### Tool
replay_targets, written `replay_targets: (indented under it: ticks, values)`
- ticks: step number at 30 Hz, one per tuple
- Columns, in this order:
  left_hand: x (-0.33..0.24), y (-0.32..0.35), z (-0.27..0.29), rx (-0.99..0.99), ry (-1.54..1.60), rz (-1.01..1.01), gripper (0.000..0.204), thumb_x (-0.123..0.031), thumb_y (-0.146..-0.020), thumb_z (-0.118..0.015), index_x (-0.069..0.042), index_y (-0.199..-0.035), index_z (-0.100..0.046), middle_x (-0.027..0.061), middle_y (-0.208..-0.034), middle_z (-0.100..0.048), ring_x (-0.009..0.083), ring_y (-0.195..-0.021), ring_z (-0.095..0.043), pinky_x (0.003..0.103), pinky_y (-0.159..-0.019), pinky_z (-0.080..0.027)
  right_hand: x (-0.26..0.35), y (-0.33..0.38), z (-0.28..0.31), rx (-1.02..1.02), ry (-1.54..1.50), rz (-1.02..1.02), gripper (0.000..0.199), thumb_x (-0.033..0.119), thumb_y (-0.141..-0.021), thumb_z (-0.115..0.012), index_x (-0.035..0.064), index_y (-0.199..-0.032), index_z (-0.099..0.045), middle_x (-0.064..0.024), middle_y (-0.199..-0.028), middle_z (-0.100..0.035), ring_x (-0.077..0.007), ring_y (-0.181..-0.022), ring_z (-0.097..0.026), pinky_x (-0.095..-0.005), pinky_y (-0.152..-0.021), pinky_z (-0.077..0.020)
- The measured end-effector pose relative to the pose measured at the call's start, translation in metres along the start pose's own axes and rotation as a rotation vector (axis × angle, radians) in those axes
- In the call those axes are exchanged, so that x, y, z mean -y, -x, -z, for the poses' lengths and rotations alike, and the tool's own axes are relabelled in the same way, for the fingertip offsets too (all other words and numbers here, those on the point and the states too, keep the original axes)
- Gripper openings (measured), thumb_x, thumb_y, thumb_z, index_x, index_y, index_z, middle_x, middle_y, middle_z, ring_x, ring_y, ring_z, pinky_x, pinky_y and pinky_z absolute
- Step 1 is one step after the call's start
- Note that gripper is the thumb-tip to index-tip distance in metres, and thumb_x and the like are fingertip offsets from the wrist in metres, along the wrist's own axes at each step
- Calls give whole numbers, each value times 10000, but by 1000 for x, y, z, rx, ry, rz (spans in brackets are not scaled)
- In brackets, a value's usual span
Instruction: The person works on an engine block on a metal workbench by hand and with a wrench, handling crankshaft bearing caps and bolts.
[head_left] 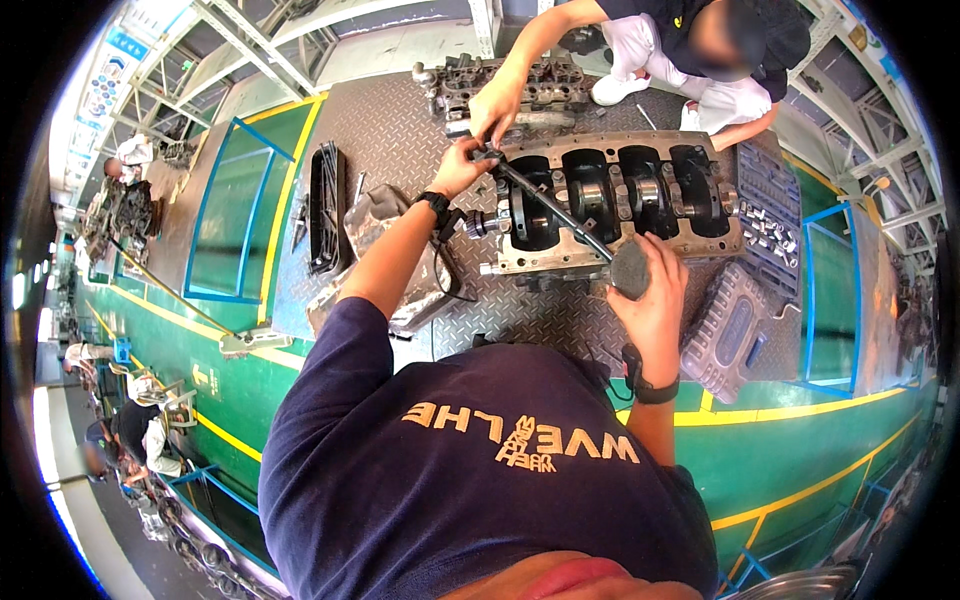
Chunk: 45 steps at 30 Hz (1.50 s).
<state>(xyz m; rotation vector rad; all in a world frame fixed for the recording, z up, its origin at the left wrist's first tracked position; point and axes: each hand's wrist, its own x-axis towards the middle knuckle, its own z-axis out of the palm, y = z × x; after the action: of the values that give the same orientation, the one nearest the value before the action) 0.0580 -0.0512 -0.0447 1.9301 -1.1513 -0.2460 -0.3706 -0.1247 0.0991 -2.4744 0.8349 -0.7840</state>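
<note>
left grip (463,167) is clasped on a long dark bar's (555,211) far end, close by a co-worker's hand (500,104); beyond it, what seems a cylinder head (545,85) already sits off the engine block (621,205). between grips the bar slants over the block, work there seemingly unfinished; right grip (655,295) clutches a round dark piece (630,268) at its near end.

Item: one dark diamond-plate bench top (375,125). I'm logging what it's carrying. Centre: an engine block (620,205), its large openings facing up. Beyond: a cylinder head (530,92), resting lengthwise. Left: a long black trough-shaped pan (325,232), lying near a dusty grey metal part (430,285). Right: an open socket case (772,195), holding silver sockets (770,238); a moulded blue-grey case shell (725,325), lying just beside.
</note>
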Motion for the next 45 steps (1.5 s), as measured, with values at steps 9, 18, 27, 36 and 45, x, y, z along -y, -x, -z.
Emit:
replay_targets:
  ticks: [9,18,27,36,45]
  values:
    - [-3,4,-2,-9,26,20,414,-285,-785,-856,2,-1059,-738,181,-1103,-688,345,-1051,-679,418,-923,-524,-2,2,-2,-8,-8,17,794,91,-642,-852,101,-1388,-582,-116,-1446,-559,-407,-1283,-494,-510,-1095,-434]
    - [9,3,-6,-52,117,18,363,-236,-828,-820,20,-1069,-728,125,-1027,-718,222,-955,-665,370,-856,-509,0,2,-2,5,2,6,790,93,-654,-853,94,-1392,-573,-114,-1459,-546,-404,-1296,-484,-510,-1108,-423]
    - [-1,4,-7,-27,232,160,373,-211,-821,-819,45,-1070,-714,158,-1011,-728,250,-952,-699,369,-869,-526,-2,3,-2,4,14,2,789,100,-660,-850,90,-1397,-568,-118,-1459,-544,-401,-1299,-480,-508,-1113,-413]
    - [5,2,-12,-42,201,127,313,-212,-829,-824,22,-1021,-745,124,-951,-730,226,-888,-694,351,-832,-527,-2,3,-2,-1,16,28,790,107,-663,-849,84,-1398,-562,-115,-1463,-539,-404,-1280,-484,-508,-1091,-421]
    - [14,-2,-17,-64,278,113,332,-249,-810,-865,26,-964,-759,119,-943,-738,220,-873,-712,360,-809,-540,-3,3,-4,-1,24,14,782,114,-665,-846,84,-1393,-564,-114,-1467,-535,-411,-1296,-473,-510,-1107,-414]
